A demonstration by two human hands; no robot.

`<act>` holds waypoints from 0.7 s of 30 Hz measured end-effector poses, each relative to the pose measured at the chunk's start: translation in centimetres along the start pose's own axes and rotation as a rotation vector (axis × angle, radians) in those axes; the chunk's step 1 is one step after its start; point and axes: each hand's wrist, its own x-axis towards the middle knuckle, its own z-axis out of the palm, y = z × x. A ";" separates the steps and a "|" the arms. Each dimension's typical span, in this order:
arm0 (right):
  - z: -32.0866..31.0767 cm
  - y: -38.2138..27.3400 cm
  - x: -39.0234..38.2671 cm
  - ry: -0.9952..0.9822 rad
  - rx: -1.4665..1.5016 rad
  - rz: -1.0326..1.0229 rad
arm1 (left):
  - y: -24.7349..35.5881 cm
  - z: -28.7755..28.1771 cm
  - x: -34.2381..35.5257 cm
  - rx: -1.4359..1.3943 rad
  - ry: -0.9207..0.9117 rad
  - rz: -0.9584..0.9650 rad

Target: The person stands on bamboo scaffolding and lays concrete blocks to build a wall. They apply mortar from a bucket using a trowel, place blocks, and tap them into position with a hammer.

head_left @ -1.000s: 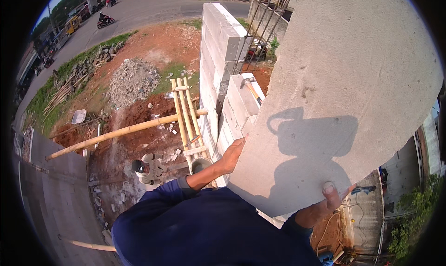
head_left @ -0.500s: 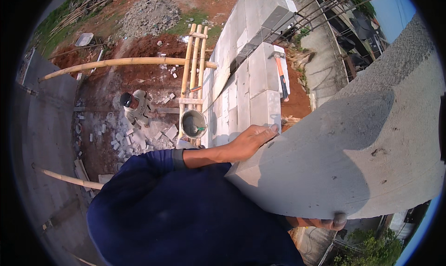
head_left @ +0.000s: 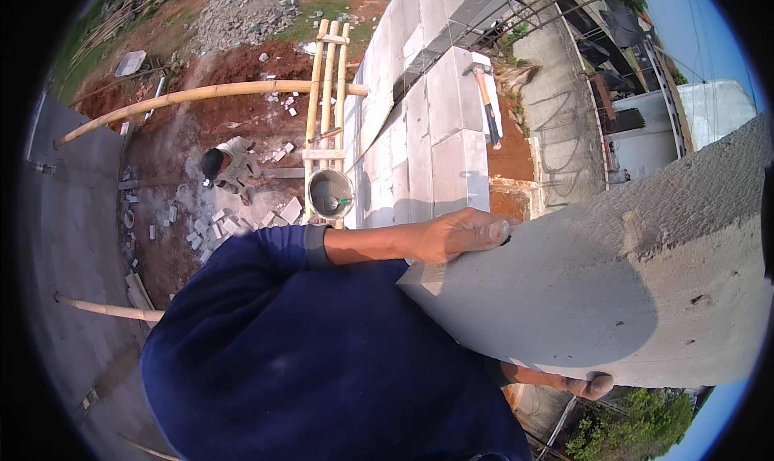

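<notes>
Both my hands hold a large grey concrete block (head_left: 556, 300), which fills the right of the view. My left hand (head_left: 463, 234) grips its left upper edge, with the thumb stretched along it. Under the lower edge, my right hand (head_left: 587, 385) has its fingertips curled against the block; the rest of that hand is partly hidden. Just beyond my left hand stands a wall of pale blocks (head_left: 427, 151). A hammer (head_left: 488, 106) with an orange and black handle lies on top of the wall.
Left of the wall is bamboo scaffolding (head_left: 325, 98) with a bucket (head_left: 330, 193) holding a green-handled tool. A long bamboo pole (head_left: 210, 95) crosses leftward. A person (head_left: 232, 167) is on the ground below among broken blocks. Steel bars (head_left: 532, 14) jut out beyond the wall.
The block has tilted and its upper edge has dropped, uncovering a white building behind it. My hands have shifted slightly right with it. The person below has bent over.
</notes>
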 end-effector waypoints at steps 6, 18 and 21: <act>-1.0 -0.7 -0.2 0.018 -0.040 -0.015 | -7.6 -4.7 -3.1 0.106 -0.214 -0.440; -6.6 -3.9 0.8 0.074 -0.400 -0.291 | 0.6 2.7 3.3 0.270 -0.087 -0.072; -7.5 -6.5 0.9 0.040 -0.612 -0.432 | 1.4 7.5 6.6 0.365 -0.188 0.178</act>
